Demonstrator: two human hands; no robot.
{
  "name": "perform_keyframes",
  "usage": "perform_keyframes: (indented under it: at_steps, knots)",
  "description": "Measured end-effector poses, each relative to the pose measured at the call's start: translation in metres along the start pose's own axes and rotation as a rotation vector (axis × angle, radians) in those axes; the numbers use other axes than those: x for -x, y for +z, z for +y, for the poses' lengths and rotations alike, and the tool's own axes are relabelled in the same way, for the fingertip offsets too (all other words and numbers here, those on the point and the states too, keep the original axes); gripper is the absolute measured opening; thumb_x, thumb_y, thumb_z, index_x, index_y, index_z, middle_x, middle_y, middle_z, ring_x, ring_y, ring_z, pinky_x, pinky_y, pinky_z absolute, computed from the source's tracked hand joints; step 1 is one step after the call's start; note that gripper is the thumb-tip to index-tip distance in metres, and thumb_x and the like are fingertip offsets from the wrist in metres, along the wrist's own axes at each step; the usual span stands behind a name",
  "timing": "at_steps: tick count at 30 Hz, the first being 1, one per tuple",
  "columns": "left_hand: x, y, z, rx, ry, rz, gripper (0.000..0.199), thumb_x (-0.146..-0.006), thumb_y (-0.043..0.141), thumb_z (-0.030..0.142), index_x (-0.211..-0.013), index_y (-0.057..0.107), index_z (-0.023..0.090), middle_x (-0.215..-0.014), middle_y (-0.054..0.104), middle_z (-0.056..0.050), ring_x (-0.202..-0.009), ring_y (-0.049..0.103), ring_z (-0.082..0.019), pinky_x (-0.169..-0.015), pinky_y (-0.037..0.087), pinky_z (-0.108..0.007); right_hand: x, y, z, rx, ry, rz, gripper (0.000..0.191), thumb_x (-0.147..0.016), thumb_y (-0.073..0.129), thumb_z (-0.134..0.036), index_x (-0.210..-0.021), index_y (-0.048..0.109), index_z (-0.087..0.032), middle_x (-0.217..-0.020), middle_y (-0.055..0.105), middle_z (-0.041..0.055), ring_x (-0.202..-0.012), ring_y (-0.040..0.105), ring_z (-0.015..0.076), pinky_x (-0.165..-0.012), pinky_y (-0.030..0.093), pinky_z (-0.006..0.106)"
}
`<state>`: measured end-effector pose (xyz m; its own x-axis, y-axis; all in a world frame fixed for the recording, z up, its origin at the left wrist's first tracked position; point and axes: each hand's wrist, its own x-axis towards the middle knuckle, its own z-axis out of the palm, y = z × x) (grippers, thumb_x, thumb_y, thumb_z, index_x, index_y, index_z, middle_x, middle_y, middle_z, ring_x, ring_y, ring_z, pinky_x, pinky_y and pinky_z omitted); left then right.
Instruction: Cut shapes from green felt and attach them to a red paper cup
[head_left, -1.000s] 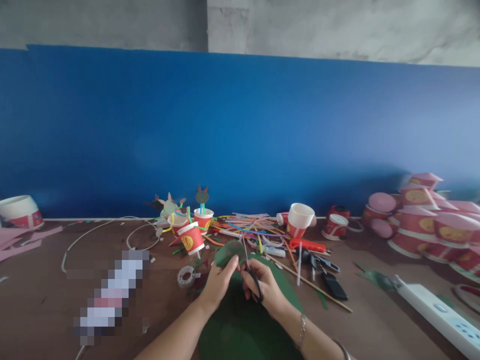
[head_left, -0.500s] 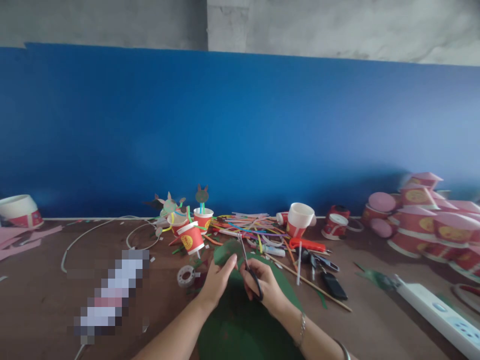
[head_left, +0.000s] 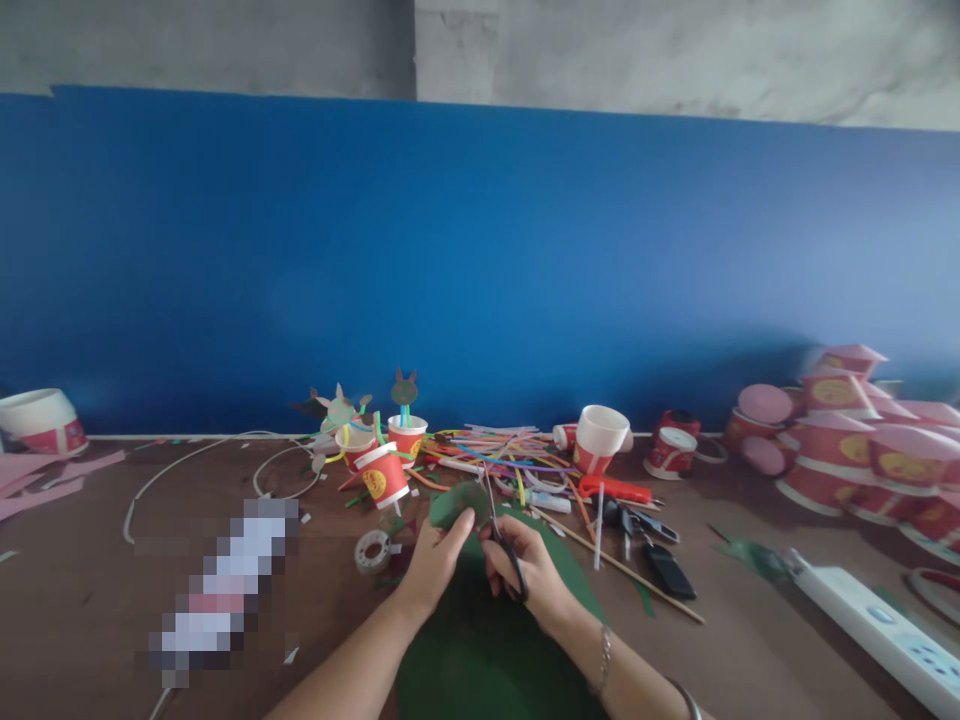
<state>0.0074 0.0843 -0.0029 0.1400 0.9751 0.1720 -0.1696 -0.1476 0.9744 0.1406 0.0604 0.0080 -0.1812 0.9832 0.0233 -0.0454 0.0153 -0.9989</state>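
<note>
My left hand (head_left: 437, 560) pinches a rounded piece of dark green paper (head_left: 450, 502) between thumb and fingers. My right hand (head_left: 531, 568) is closed around the black handles of a pair of scissors (head_left: 512, 570). Their blades point up and away, at the right edge of the green piece; whether they touch it is hard to tell. Under both hands lies a large dark green sheet (head_left: 499, 660) on the brown table (head_left: 337, 640).
Red-and-white paper cups (head_left: 381, 474), coloured strips (head_left: 495, 450) and a tape roll (head_left: 373, 552) lie beyond and left. Rightward are a wooden stick (head_left: 630, 572), keys (head_left: 667, 570), a power strip (head_left: 877, 620) and stacked pink-topped cups (head_left: 836, 450).
The scissors' blades have shifted slightly to the right and look closer together. The green piece has tilted a little; both hands have barely moved.
</note>
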Motion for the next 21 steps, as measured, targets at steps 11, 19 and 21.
perform_keyframes:
  at_steps: [11, 19, 21]
  knots:
    - [0.000, 0.000, 0.001, -0.027, 0.017, 0.079, 0.024, -0.076, 0.058, 0.037, -0.077, 0.066, 0.014, -0.078, 0.068, -0.002, -0.075, 0.058, -0.017, -0.071, 0.043, -0.026, -0.002, 0.000, -0.001, 0.031, -0.018, 0.008, 0.026, -0.067, 0.066, -0.037, -0.068, 0.051, -0.016, -0.041, 0.041, -0.0092, -0.032, 0.037, 0.0044, -0.032, 0.031, 0.016]
    - [-0.002, -0.004, -0.013, -0.072, -0.046, 0.296, 0.035, -0.067, 0.064, 0.045, -0.050, 0.057, 0.015, -0.047, 0.052, 0.002, -0.054, 0.051, -0.014, -0.055, 0.038, -0.025, -0.001, 0.000, -0.002, 0.039, -0.002, 0.005, 0.026, -0.067, 0.065, -0.037, -0.067, 0.050, -0.016, -0.040, 0.042, -0.0089, -0.031, 0.037, 0.0045, -0.031, 0.030, 0.015]
    - [-0.002, -0.004, -0.013, -0.075, -0.040, 0.300, 0.037, -0.068, 0.064, 0.046, -0.048, 0.054, 0.015, -0.046, 0.050, 0.003, -0.052, 0.048, -0.013, -0.053, 0.037, -0.024, -0.001, 0.001, -0.002, 0.038, 0.012, 0.000, 0.027, -0.066, 0.066, -0.038, -0.067, 0.050, -0.016, -0.041, 0.044, -0.0085, -0.032, 0.038, 0.0049, -0.031, 0.030, 0.016]
